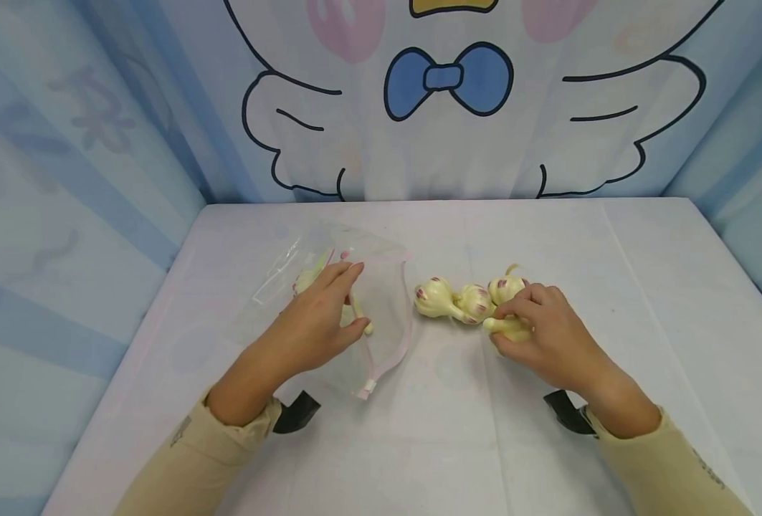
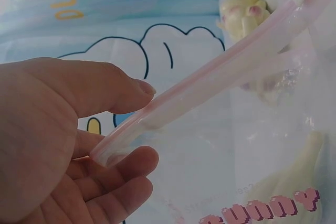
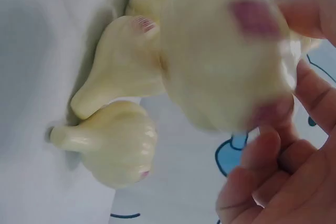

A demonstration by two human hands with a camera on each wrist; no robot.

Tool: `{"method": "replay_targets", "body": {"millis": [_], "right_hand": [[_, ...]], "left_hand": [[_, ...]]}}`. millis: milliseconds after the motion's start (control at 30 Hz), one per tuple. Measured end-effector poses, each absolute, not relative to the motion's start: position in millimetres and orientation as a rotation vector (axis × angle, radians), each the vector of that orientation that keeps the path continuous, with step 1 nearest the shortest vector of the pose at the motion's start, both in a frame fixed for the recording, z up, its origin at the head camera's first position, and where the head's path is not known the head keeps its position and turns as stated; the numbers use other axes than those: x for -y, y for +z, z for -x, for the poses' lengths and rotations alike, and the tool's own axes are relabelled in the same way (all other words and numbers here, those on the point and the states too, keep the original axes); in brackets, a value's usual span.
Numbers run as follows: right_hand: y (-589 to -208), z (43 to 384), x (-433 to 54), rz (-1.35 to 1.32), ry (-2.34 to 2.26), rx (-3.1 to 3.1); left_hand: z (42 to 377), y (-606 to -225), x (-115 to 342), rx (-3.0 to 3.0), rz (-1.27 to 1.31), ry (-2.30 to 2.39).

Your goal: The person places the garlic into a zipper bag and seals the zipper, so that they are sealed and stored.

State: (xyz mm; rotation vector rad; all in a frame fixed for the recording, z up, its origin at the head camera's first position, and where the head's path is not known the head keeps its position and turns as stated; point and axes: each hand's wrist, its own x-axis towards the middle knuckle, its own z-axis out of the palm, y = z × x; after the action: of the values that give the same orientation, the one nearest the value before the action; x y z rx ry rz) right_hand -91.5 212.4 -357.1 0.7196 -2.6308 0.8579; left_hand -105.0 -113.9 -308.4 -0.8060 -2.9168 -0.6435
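My left hand (image 1: pixel 316 322) grips the pink zip edge of a clear plastic zip bag (image 1: pixel 381 287), thumb on one side and fingers on the other. Inside the bag lies a garlic bulb (image 2: pixel 283 179), seen through the film in the left wrist view. A white slider (image 1: pixel 369 387) sits at the near end of the zip. To the right, a garlic bulb (image 3: pixel 220 51) with purple patches is pinched between the thumb and fingers of my right hand (image 1: pixel 555 337). Beside it, three more garlic bulbs (image 1: pixel 435 297) lie close together on the table.
A pale cloth (image 1: pixel 445 444) covers the table. Behind the table hangs a curtain (image 1: pixel 445 158) with a cartoon print and a blue bow, and another blue-and-white curtain (image 1: pixel 64 251) runs along the left. Black straps (image 1: pixel 297 412) show at both wrists.
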Motion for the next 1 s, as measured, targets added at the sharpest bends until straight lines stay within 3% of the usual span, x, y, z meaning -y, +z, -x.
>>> {"method": "replay_targets", "body": {"millis": [367, 1000], "right_hand": [[-352, 85, -194, -0.804, 1.042, 2.589], [-378, 91, -124, -0.917, 1.176, 2.527]], "left_hand": [[106, -309, 115, 2.868, 0.843, -0.628], [107, -303, 112, 2.872, 0.881, -0.59]]}}
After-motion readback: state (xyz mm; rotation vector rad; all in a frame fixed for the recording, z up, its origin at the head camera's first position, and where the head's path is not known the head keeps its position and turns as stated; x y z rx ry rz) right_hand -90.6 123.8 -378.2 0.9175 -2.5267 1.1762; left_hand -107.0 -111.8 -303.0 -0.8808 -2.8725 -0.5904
